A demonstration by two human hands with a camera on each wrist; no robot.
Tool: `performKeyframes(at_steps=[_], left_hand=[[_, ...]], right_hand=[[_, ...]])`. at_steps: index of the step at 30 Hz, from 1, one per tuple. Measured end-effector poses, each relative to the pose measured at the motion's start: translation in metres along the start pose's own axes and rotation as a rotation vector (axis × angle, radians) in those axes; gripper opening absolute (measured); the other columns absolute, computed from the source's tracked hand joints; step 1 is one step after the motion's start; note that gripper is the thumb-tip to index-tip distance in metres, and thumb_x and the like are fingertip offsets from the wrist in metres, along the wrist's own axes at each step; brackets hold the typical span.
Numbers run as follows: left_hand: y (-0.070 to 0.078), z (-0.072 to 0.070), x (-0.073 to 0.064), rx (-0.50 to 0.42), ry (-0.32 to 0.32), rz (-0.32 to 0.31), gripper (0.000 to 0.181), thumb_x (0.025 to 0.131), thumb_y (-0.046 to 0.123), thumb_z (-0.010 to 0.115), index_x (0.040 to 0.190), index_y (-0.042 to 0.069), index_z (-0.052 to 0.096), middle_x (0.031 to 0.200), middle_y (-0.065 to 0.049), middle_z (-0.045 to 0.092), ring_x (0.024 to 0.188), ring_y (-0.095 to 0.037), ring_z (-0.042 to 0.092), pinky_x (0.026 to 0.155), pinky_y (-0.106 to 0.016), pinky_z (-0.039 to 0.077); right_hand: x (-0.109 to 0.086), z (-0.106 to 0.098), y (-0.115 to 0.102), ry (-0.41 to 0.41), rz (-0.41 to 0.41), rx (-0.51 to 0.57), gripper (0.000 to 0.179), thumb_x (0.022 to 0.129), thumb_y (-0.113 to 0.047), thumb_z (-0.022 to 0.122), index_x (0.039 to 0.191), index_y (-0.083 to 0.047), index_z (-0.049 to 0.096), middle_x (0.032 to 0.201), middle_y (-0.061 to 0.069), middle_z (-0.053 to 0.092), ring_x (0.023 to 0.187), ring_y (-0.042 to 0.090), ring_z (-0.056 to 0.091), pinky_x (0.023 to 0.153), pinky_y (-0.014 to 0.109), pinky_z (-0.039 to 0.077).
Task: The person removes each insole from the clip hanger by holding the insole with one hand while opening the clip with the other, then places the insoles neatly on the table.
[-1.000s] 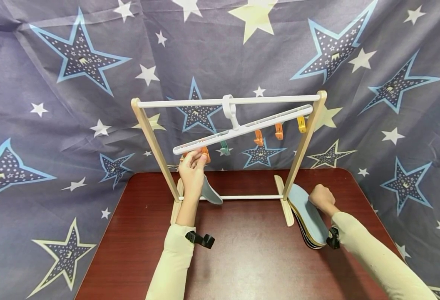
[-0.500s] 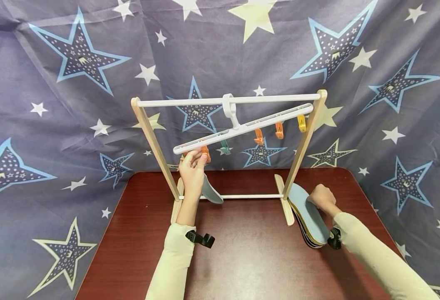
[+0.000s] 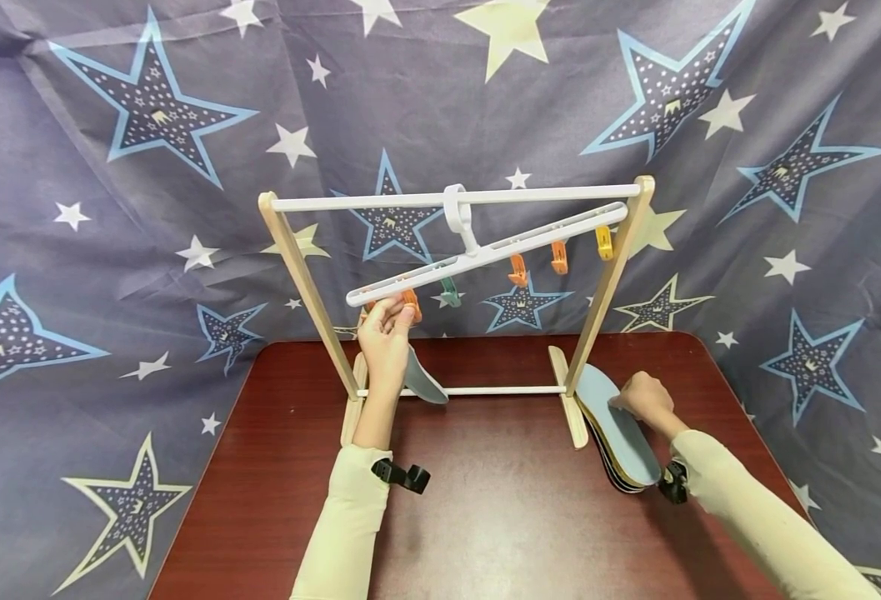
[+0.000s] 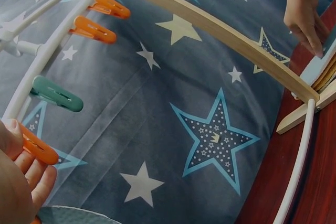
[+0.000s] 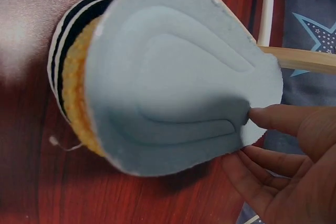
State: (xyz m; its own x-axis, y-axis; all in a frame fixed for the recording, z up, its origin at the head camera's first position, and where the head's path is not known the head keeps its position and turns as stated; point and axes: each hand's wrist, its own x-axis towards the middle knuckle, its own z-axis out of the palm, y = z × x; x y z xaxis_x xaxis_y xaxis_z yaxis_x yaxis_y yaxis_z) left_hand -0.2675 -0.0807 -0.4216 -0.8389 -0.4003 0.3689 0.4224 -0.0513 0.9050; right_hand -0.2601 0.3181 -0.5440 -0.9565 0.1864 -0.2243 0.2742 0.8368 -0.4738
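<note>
My left hand [image 3: 383, 346] pinches an orange clip [image 4: 40, 146] near the lowered left end of the white hanger [image 3: 485, 255]. A grey insole [image 3: 423, 379] hangs just below and behind that hand; its upper end is hidden. At the right, my right hand [image 5: 286, 156] pinches the edge of the top light blue-grey insole [image 5: 173, 77], thumb above and fingers beneath. That insole lies over a stack of others, with a yellow fuzzy insole [image 5: 79, 93] and black ones with pale edges [image 5: 65, 40] showing at the side.
The tilted hanger hooks over the top bar of a wooden rack [image 3: 301, 292]. A green clip [image 3: 450, 292], two more orange clips [image 3: 518, 272] and a yellow clip [image 3: 604, 242] hang from it. The rack stands on a dark red table [image 3: 485, 500], before a star-patterned cloth [image 3: 222, 217].
My right hand has shifted very slightly left along the top insole. The left hand stays on the orange clip. The head view has tilted a little.
</note>
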Motion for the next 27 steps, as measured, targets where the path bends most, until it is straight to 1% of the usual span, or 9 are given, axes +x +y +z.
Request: performKeyframes(at_steps=[3,6,10,15,20,24,27], left_hand=[[0.0005,0.0002,-0.0003,0.001,0.001,0.000,0.025,0.090,-0.008,0.068,0.111,-0.020,0.063,0.108,-0.038,0.068,0.079,0.003,0.066,0.076,-0.011,0.056],[0.0003,0.0004,-0.0002,0.005,0.003,0.004,0.024,0.090,-0.008,0.068,0.111,-0.020,0.064,0.108,-0.037,0.069,0.080,0.003,0.066,0.076,-0.011,0.056],[0.0006,0.0000,0.0002,0.001,0.000,0.011,0.024,0.091,-0.008,0.068,0.111,-0.020,0.063,0.108,-0.038,0.068,0.080,0.003,0.066,0.076,-0.012,0.056],[0.0015,-0.0017,-0.0002,-0.010,-0.013,0.007,0.025,0.091,-0.008,0.067,0.112,-0.020,0.063,0.110,-0.040,0.067,0.080,0.003,0.067,0.077,-0.012,0.057],[0.0024,-0.0034,-0.0011,-0.023,-0.017,-0.008,0.027,0.091,-0.007,0.068,0.114,-0.020,0.063,0.113,-0.039,0.066,0.082,0.003,0.067,0.078,-0.013,0.057],[0.0037,-0.0038,-0.0025,-0.034,-0.021,-0.021,0.028,0.092,-0.006,0.068,0.115,-0.020,0.062,0.114,-0.038,0.066,0.083,0.002,0.067,0.079,-0.012,0.056],[0.0049,-0.0041,-0.0032,-0.023,-0.022,-0.014,0.028,0.092,-0.005,0.068,0.116,-0.020,0.062,0.114,-0.038,0.066,0.084,0.002,0.066,0.079,-0.012,0.056]], right_hand=[[-0.0003,0.0022,0.0005,0.002,-0.004,0.003,0.035,0.080,-0.020,0.080,0.053,-0.014,0.057,0.051,-0.004,0.052,0.050,0.017,0.052,0.045,0.030,0.041],[-0.0004,0.0034,0.0003,0.005,-0.015,0.011,0.039,0.080,-0.018,0.080,0.052,-0.013,0.054,0.049,-0.003,0.050,0.050,0.018,0.051,0.045,0.030,0.041],[-0.0008,0.0032,-0.0011,0.015,-0.023,0.016,0.042,0.080,-0.018,0.079,0.050,-0.016,0.050,0.049,-0.004,0.048,0.050,0.017,0.049,0.045,0.030,0.040],[-0.0035,0.0014,-0.0026,0.007,-0.014,0.022,0.040,0.081,-0.018,0.078,0.051,-0.014,0.053,0.049,-0.004,0.049,0.050,0.017,0.050,0.044,0.029,0.039],[-0.0065,-0.0001,-0.0028,-0.003,-0.011,0.026,0.038,0.082,-0.018,0.077,0.052,-0.012,0.055,0.048,-0.004,0.050,0.049,0.017,0.050,0.044,0.029,0.039],[-0.0049,0.0002,-0.0008,-0.009,-0.014,0.016,0.043,0.082,-0.017,0.077,0.049,-0.017,0.049,0.048,-0.006,0.046,0.049,0.015,0.048,0.045,0.028,0.038],[-0.0037,0.0004,0.0004,-0.011,-0.017,0.018,0.046,0.082,-0.017,0.076,0.049,-0.019,0.044,0.048,-0.007,0.041,0.047,0.014,0.047,0.044,0.027,0.037]])
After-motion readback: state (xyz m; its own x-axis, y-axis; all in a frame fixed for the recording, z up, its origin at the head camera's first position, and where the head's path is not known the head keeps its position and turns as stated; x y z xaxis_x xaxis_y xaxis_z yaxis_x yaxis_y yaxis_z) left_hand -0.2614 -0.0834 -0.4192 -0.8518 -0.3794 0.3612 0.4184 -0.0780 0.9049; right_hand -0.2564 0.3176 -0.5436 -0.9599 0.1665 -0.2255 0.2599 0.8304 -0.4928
